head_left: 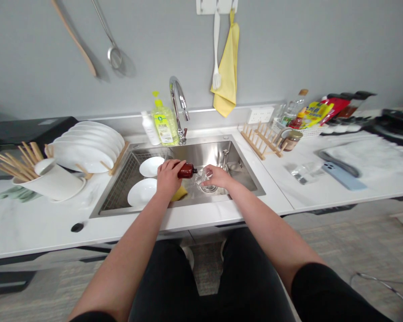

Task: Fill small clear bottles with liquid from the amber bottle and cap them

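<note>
Above the sink [201,150], where I am watching from afar, a brown bottle [187,170] is lying almost level in the left hand [169,178], its long axis running from 9 to 3 o'clock and its dark neck [195,171] pointing to 3. Just beyond that neck, toward 4 o'clock, a clear vessel [201,177] is sitting in the right hand [218,176]. I am judging everything by this narrow gap between neck and vessel; whether they are touching, or any liquid is passing, I cannot tell.

The left hand, nearer the bottle, is wrapping its fingers around the body, back of the hand upward, the forearm reaching in from 7 o'clock. The right hand is pinching the vessel between thumb and fingers, its forearm slanting in from 4 o'clock. From the left hand, I am seeing one white bowl [142,193] resting at 8 o'clock, and a yellow cloth [179,193] lying at 5.
</note>
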The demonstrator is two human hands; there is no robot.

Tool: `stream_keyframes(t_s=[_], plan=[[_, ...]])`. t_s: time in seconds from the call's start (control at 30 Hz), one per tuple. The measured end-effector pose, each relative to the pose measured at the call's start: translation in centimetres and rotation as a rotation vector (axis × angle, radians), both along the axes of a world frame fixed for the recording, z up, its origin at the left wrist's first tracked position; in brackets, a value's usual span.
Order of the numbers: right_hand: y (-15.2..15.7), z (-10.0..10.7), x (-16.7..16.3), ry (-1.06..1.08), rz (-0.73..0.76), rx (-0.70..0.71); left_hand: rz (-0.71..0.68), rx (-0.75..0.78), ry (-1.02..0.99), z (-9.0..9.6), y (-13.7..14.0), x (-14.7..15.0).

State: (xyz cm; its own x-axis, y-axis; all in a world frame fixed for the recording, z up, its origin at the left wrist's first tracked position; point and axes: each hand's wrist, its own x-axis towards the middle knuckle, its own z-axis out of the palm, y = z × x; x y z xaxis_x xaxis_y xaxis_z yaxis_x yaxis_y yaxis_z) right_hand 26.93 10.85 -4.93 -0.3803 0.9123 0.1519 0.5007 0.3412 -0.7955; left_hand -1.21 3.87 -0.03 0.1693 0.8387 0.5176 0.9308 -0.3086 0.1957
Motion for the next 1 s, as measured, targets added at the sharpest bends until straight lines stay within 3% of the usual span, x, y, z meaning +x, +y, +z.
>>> stream_keyframes(t_s=[1.0], plan=[[0.19, -0.39, -0.02, -0.027, -0.010, 0.006, -0.010, 0.043, 0.030, -0.32, 0.15, -0.12]])
